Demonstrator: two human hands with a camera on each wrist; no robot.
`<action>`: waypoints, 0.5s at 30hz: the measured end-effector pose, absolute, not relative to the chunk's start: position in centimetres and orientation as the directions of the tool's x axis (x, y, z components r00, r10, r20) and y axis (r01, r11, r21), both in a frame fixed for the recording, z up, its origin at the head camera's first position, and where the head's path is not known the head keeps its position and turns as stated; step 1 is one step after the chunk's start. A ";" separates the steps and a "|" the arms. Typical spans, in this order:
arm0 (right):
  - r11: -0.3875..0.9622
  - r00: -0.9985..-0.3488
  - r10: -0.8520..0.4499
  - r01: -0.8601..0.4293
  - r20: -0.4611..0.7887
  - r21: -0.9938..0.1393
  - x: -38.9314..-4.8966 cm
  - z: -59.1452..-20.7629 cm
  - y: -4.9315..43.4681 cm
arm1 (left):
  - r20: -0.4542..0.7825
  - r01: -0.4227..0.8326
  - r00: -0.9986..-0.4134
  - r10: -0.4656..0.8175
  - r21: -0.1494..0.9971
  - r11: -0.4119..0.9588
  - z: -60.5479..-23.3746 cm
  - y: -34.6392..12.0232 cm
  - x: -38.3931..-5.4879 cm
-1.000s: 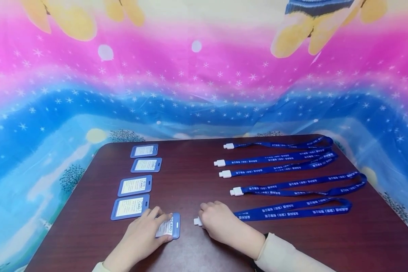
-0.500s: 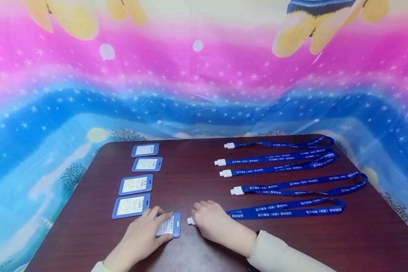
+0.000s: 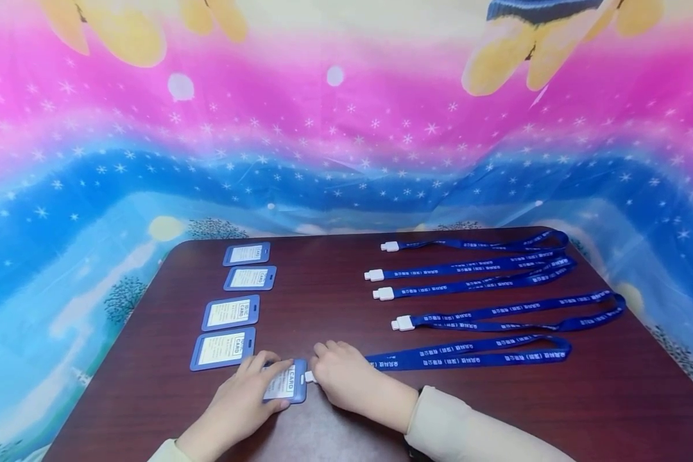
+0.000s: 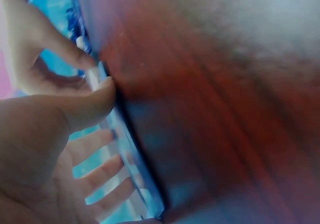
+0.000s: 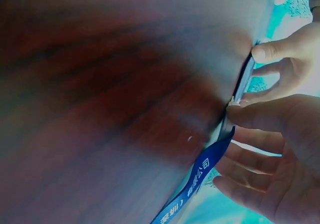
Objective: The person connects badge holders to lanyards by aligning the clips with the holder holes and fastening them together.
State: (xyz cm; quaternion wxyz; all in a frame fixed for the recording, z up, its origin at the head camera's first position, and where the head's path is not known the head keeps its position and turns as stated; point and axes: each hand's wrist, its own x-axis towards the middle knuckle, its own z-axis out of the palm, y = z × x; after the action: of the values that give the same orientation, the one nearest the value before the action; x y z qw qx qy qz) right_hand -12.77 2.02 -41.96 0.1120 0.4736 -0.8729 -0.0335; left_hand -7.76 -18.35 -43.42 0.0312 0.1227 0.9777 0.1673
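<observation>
A blue ID card holder (image 3: 291,388) lies flat near the table's front. My left hand (image 3: 237,398) grips it, thumb on the near edge and fingers along the far one. The left wrist view shows the thumb against the holder's rim (image 4: 131,149). My right hand (image 3: 346,378) pinches the white clip (image 3: 310,377) of a blue lanyard (image 3: 473,357). The clip's tip is at the slot end of the holder; whether it has entered the slot cannot be told. In the right wrist view the lanyard strap (image 5: 192,181) trails away from the pinching fingers.
Several more card holders, among them one close behind my left hand (image 3: 222,350), lie in a column on the left. On the right, several blue lanyards (image 3: 525,314) lie in rows, white clips pointing left. A patterned curtain (image 3: 335,128) hangs behind the dark wooden table (image 3: 323,289).
My right hand has moved left, drawing the lanyard along, and its clip has closed the gap to the card holder. The left hand and the holder have stayed nearly still.
</observation>
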 end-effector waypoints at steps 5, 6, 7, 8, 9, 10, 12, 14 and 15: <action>0.533 -0.514 -0.845 -0.832 0.145 0.156 -13.0 -42.1 2.0 | 0.009 0.232 -0.970 0.244 0.352 0.907 -43.6 -18.3 -7.7; 0.529 -0.511 -0.847 -0.833 0.145 0.158 -13.0 -42.1 2.0 | 0.019 0.233 -0.970 0.242 0.354 0.906 -43.7 -18.3 -7.7; 0.526 -0.507 -0.850 -0.835 0.145 0.160 -13.1 -42.2 2.0 | 0.028 0.234 -0.970 0.240 0.354 0.906 -43.7 -18.3 -7.7; 0.523 -0.503 -0.852 -0.837 0.146 0.162 -13.2 -42.3 2.0 | 0.038 0.236 -0.971 0.238 0.354 0.905 -43.8 -18.3 -7.7; 0.517 -0.496 -0.855 -0.840 0.150 0.167 -13.2 -42.3 2.0 | 0.048 0.238 -0.971 0.236 0.352 0.905 -43.8 -18.3 -7.7; 0.509 -0.487 -0.859 -0.842 0.156 0.178 -13.3 -42.4 1.9 | 0.059 0.241 -0.970 0.236 0.349 0.906 -43.8 -18.2 -7.7; 0.495 -0.468 -0.868 -0.845 0.169 0.203 -13.3 -42.5 1.8 | 0.080 0.250 -0.968 0.237 0.339 0.907 -43.9 -18.2 -7.8; 0.486 -0.453 -0.872 -0.843 0.185 0.229 -13.3 -42.6 1.7 | 0.100 0.261 -0.965 0.241 0.326 0.909 -44.0 -18.2 -7.9; 0.484 -0.447 -0.873 -0.841 0.193 0.241 -13.3 -42.6 1.6 | 0.109 0.265 -0.964 0.242 0.322 0.909 -44.0 -18.2 -7.9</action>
State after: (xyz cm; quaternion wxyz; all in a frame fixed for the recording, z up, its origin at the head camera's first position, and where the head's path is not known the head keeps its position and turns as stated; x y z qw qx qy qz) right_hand -13.25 1.60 -42.61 0.1462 0.5051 -0.8488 -0.0547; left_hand -7.89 -18.20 -44.01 -0.0335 0.1298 0.9764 0.1694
